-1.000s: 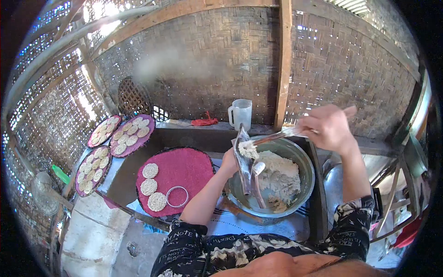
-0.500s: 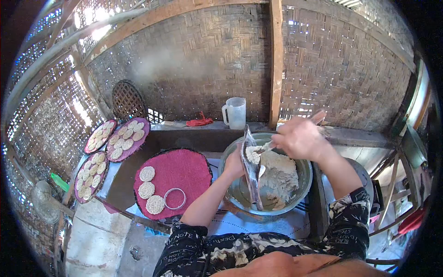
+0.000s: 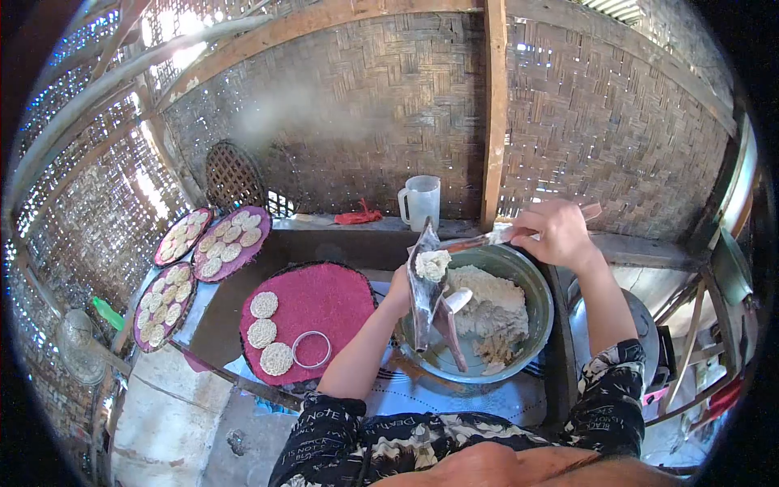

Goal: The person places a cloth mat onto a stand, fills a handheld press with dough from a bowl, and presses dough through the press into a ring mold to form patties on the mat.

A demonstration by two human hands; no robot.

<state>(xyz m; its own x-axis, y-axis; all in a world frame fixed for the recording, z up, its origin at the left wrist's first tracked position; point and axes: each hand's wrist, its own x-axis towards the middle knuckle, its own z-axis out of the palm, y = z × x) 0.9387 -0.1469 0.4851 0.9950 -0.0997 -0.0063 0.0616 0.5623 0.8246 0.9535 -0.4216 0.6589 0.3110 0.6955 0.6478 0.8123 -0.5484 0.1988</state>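
Observation:
My left hand (image 3: pixel 398 294) is closed round a dark wooden tool (image 3: pixel 423 304), tilted over the left rim of the bowl. A lump of pale dough (image 3: pixel 432 265) sits in the tool's hollow. My right hand (image 3: pixel 554 233) grips a long wooden stick (image 3: pixel 479 242), whose far end reaches to the dough lump; whether it joins the dark tool I cannot tell. Below is a wide green bowl (image 3: pixel 542 341) with a mass of pale dough (image 3: pixel 491 304). The white end of a spoon-like thing (image 3: pixel 459 301) shows beside that dough; its other end is hidden.
Left of the bowl lies a round tray with magenta cloth (image 3: pixel 324 304), bearing several noodle-like discs (image 3: pixel 276 358) and a metal ring (image 3: pixel 312 349). Further left are smaller disc-covered trays (image 3: pixel 231 243). A plastic jug (image 3: pixel 423 201) and red plastic bag (image 3: pixel 358 214) sit on the back ledge.
My right hand has moved right and slightly away from the dark tool, with the stick. The tool has turned, so its dough-filled hollow faces up more, and the lump looks bigger.

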